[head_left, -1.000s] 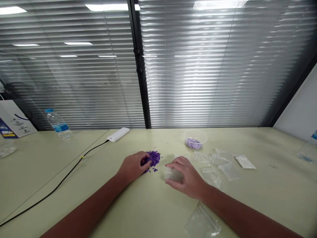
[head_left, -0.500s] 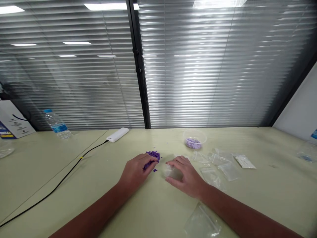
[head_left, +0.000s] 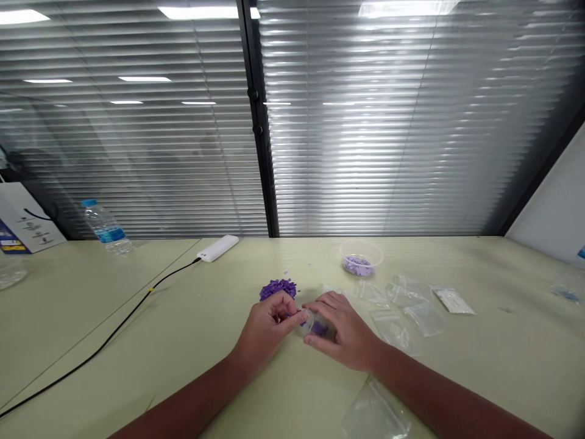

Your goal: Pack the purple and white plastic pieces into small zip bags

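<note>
My right hand (head_left: pixel 342 332) is wrapped round a small clear container (head_left: pixel 307 330), tipped on its side with its mouth towards the left. Purple bits show through its wall. At that mouth my left hand (head_left: pixel 269 326) is pinched, thumb and fingers close together, with a few small purple pieces (head_left: pixel 302 324) by the fingertips. Just beyond the left hand lies a heap of small flat purple pieces (head_left: pixel 277 288) on the table. The right hand hides much of the container.
A round clear tub (head_left: pixel 361 261) of paler purple pieces stands farther back. Several clear zip bags (head_left: pixel 424 318) lie right, one more bag (head_left: pixel 377 411) near the front. A white power bank (head_left: pixel 218 249) with a black cable (head_left: pixel 119 327) and a water bottle (head_left: pixel 108 228) are left.
My left hand has gone from the purple heap rightward to the container's mouth. Purple pieces now show inside the container, and the heap is uncovered. The right hand stays nearly in place.
</note>
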{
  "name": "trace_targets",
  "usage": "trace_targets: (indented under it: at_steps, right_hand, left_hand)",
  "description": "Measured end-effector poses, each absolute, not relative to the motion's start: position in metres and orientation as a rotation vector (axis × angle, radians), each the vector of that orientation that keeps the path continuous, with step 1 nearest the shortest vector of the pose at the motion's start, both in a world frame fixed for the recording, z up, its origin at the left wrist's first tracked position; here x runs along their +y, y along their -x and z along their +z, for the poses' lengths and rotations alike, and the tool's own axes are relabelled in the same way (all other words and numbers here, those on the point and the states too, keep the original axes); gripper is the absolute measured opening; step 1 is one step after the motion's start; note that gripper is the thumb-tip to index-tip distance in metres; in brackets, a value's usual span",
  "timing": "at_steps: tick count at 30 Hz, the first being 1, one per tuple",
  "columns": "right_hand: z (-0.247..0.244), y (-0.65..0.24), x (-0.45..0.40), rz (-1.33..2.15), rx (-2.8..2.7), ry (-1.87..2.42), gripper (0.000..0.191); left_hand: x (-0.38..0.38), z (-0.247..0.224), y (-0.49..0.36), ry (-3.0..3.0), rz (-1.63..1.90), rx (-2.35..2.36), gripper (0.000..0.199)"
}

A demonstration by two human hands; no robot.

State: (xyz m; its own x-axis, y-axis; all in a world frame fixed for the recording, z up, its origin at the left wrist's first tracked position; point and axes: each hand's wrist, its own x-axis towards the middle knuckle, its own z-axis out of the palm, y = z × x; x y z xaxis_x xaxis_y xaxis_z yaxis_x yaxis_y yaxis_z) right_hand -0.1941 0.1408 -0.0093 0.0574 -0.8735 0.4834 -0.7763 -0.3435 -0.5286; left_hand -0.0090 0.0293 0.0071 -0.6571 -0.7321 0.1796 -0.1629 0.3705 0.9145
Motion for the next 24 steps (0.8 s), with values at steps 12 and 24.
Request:
trace_targets:
  at_steps: [12, 24]
  right_hand:
    - [-0.016, 0.2, 0.141, -1.363, 1.798, 2.001, 0.044]
    - [-0.015, 0.203, 0.139, -1.488, 1.835, 1.788, 0.039]
  left_hand:
    - [0.0, 0.021, -0.006, -0.408, -0.745, -2.403, 0.014]
    - [-0.017, 0.006, -0.004, -0.27, -0.379, -2.674, 0.008]
